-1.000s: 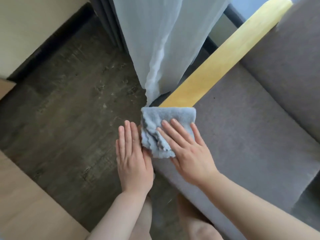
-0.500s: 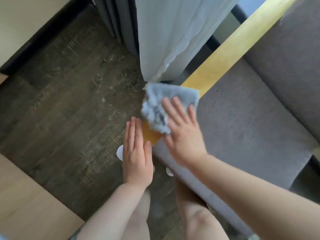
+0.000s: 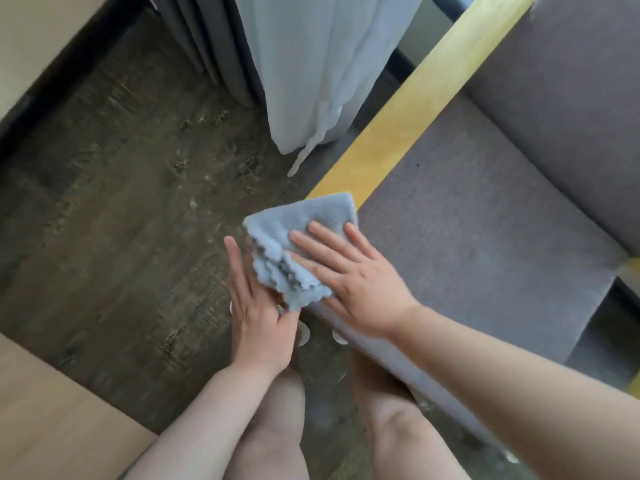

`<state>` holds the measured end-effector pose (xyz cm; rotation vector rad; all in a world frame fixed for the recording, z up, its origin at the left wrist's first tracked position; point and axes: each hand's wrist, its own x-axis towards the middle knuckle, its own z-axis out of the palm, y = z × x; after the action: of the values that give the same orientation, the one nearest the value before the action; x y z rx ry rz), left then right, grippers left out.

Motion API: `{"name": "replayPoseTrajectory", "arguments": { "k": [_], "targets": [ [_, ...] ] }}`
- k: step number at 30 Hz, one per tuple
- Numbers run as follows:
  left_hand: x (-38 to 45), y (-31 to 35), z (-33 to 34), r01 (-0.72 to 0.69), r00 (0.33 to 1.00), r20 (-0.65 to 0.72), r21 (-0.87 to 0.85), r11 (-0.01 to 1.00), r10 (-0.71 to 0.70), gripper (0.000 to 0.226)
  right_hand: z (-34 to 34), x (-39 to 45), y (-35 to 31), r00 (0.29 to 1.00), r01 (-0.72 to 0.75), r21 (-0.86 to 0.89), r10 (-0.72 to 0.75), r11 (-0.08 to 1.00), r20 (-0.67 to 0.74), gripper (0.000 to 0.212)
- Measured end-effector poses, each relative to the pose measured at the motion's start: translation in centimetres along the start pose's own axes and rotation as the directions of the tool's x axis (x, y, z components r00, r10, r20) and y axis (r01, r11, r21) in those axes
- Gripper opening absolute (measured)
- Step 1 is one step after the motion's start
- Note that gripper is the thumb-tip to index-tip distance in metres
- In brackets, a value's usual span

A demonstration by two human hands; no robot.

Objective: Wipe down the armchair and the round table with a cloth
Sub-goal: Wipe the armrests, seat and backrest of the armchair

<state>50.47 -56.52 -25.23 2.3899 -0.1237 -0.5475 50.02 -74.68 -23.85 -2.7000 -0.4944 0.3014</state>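
- Cloth [image 3: 300,237] lies folded on near end of armrest [image 3: 412,109].
- R hand [image 3: 356,278] presses it w/ fingers flat, spread; L hand [image 3: 258,313] open, touching its edge.
- Soft, light; likely bunches, so press mid-fold.

My left hand [image 3: 258,317] and right hand [image 3: 360,289] are bare, with no rings, watch or gloves. My forearms show no sleeves, and my knees below them are uncovered too. My nails are short and unpainted.

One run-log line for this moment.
right hand flat, pressing folded blue cloth | on yellow wooden armrest | left hand open beside
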Motion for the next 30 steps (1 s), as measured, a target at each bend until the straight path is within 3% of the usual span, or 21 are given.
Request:
{"name": "replayPoseTrajectory", "arguments": {
  "k": [2,4,6,9,11,13,14,18,20,22,23,24,27,30],
  "targets": [
    [1.0,1.3,-0.8,-0.035,0.999,-0.029,0.036,0.999,0.036,0.075,-0.5,1.1,2.4,0.979,-0.182,0.004,0.182,0.983,-0.097,0.052],
    [2.1,1.9,-0.7,-0.082,0.993,-0.065,0.167,0.982,0.094,0.064,-0.5,3.6,1.2,0.909,-0.365,0.112,0.380,0.924,-0.172,0.053],
    [2.7,2.1,-0.4,-0.070,0.990,-0.099,0.238,0.969,0.096,0.059,0.0,3.7,-1.0,0.939,-0.290,0.150,0.311,0.945,-0.147,0.053],
    [2.4,2.2,0.0,-0.055,0.988,-0.118,0.343,0.938,0.101,0.058,-0.3,-0.4,1.7,0.995,-0.088,0.009,0.089,0.996,-0.053,0.052],
    [2.3,2.6,0.2,-0.038,0.989,-0.119,0.390,0.920,0.091,0.057,-1.0,0.2,4.4,0.970,-0.219,-0.046,0.213,0.975,-0.115,0.054],
    [2.2,3.0,0.5,-0.025,0.985,-0.146,0.412,0.911,0.092,0.056,-1.5,3.3,3.7,0.893,-0.409,0.033,0.408,0.912,-0.188,0.055],
    [2.1,3.0,0.7,-0.011,0.983,-0.164,0.414,0.910,0.086,0.055,-1.4,4.5,2.2,0.890,-0.407,0.069,0.412,0.911,-0.193,0.055],
    [1.5,2.9,1.2,-0.013,0.979,-0.185,0.374,0.927,0.088,0.055,-0.5,1.0,0.1,0.985,-0.160,0.061,0.164,0.985,-0.060,0.054],
    [1.5,3.0,1.2,-0.003,0.982,-0.170,0.408,0.913,0.080,0.056,-1.2,0.6,2.3,0.950,-0.288,0.039,0.290,0.957,-0.112,0.055],
    [1.7,3.2,1.4,0.025,0.979,-0.193,0.416,0.909,0.061,0.056,-1.9,3.6,3.0,0.849,-0.497,0.074,0.503,0.864,-0.163,0.058],
    [1.7,3.2,1.5,0.041,0.977,-0.208,0.410,0.911,0.050,0.056,-2.0,5.2,2.2,0.825,-0.529,0.104,0.539,0.842,-0.171,0.059],
    [1.7,3.1,1.6,0.047,0.974,-0.220,0.400,0.915,0.046,0.055,-1.8,6.0,1.1,0.849,-0.491,0.111,0.503,0.864,-0.162,0.059],
    [1.7,2.8,1.6,0.001,0.970,-0.227,0.371,0.929,0.090,0.053,-0.7,2.4,-0.3,0.977,-0.204,0.070,0.208,0.976,-0.047,0.055],
    [1.7,3.3,1.4,0.017,0.977,-0.200,0.403,0.915,0.070,0.056,-1.9,-0.4,4.3,0.983,-0.175,-0.075,0.170,0.982,-0.069,0.055]
  ]
}}
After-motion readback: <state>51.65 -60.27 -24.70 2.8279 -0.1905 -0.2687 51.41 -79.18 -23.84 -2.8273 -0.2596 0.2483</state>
